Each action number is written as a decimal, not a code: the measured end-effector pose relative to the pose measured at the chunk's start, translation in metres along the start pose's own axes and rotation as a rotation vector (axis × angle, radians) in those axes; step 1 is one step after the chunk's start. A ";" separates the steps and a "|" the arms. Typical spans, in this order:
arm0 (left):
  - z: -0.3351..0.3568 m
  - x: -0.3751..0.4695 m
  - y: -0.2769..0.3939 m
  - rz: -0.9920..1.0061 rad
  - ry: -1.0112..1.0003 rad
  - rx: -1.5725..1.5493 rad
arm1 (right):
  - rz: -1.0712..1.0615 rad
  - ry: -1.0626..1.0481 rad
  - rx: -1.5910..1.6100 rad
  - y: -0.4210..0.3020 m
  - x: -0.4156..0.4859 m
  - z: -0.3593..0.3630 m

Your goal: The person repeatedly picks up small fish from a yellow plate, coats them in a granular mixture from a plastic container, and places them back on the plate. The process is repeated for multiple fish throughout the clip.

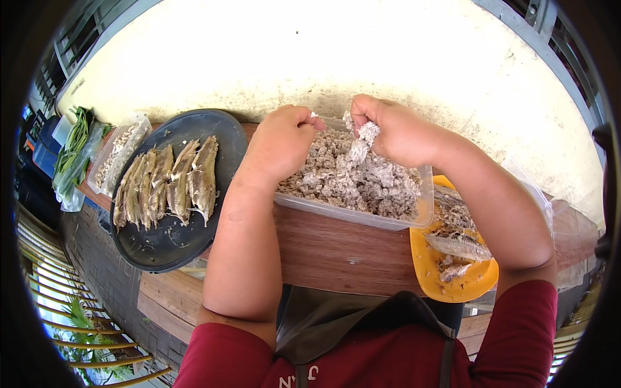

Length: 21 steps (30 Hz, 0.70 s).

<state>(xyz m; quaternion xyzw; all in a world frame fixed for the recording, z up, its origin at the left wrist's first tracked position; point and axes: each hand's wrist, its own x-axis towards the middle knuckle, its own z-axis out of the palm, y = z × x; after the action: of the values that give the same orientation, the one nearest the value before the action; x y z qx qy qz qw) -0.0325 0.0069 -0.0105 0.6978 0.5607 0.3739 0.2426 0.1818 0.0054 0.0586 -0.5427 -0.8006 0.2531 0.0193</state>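
A clear plastic tub (349,217) full of pale, crumbly flaked meat (335,179), apparently fish, stands in front of me. Over its right half, my right hand (388,126) grips a ragged whitish clump (361,143) of that flesh, which hangs down to the heap. My left hand (284,138) hovers at the tub's left edge with its fingers curled together. A white fleck clings near its fingertips, and no larger piece shows there. Left of that forearm, a round black tray (160,247) holds several flattened, emptied fish skins (182,182) in a row.
A yellow plate (456,288) with fish remains (458,247) sits at the right, partly under my forearm. Far left are a clear container (116,153) of chopped pale pieces and bagged green leaves (75,145). The wooden table (339,257) backs onto a pale wall (315,58).
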 end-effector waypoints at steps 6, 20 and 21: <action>0.001 0.001 0.000 0.006 -0.004 -0.016 | -0.228 -0.178 -0.227 0.021 -0.008 0.026; 0.001 0.002 -0.001 0.038 0.006 -0.017 | -0.230 -0.068 -0.293 0.020 -0.018 0.036; 0.000 0.002 -0.002 0.043 0.009 -0.012 | -0.195 -0.083 -0.318 0.018 -0.016 0.036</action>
<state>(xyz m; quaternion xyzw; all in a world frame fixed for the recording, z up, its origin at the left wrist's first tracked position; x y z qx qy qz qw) -0.0332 0.0092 -0.0118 0.7066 0.5445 0.3854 0.2359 0.1930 -0.0177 0.0239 -0.4480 -0.8794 0.1423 -0.0752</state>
